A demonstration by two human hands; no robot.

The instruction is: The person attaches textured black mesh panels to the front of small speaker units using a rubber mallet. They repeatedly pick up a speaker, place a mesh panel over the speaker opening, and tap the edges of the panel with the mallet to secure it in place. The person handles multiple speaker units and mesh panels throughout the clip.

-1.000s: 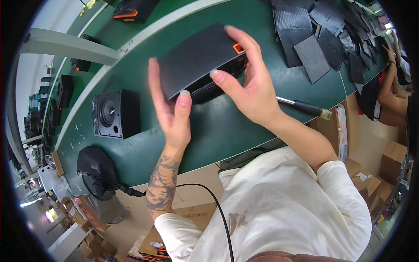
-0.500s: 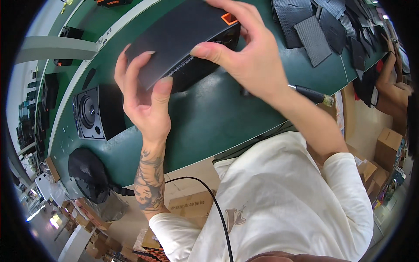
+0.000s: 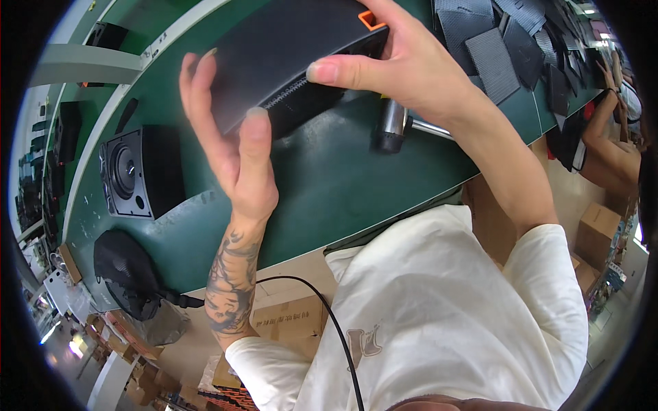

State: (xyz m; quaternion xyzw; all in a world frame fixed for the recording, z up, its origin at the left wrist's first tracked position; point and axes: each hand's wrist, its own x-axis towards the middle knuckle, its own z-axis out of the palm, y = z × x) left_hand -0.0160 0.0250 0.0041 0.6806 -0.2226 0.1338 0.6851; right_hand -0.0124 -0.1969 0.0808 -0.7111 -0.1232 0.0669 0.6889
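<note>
A black box-shaped casing (image 3: 281, 48) with a smooth top is held tilted above the green table. A small orange square piece (image 3: 372, 20) sits at its right corner, and a row of fine marks runs along its near edge. My right hand (image 3: 418, 72) grips the right end, thumb pressed on the near edge. At the left end my left hand (image 3: 240, 154) has its thumb against the near edge and its fingers stretched up along the side. Below my right wrist lies a hammer (image 3: 392, 127) with a metal head and dark cap, its handle partly hidden by my forearm.
A black speaker (image 3: 140, 171) stands on the green table (image 3: 322, 198) at left, near a black mesh bag (image 3: 123, 270). Black textured panels (image 3: 493, 58) pile up at far right. A black cable (image 3: 329, 308) crosses before my shirt. Another person (image 3: 610, 137) is at the right.
My left fingers have straightened from their bent hold on the casing's top. The casing and my right hand have shifted slightly right. The hammer's head has come into view.
</note>
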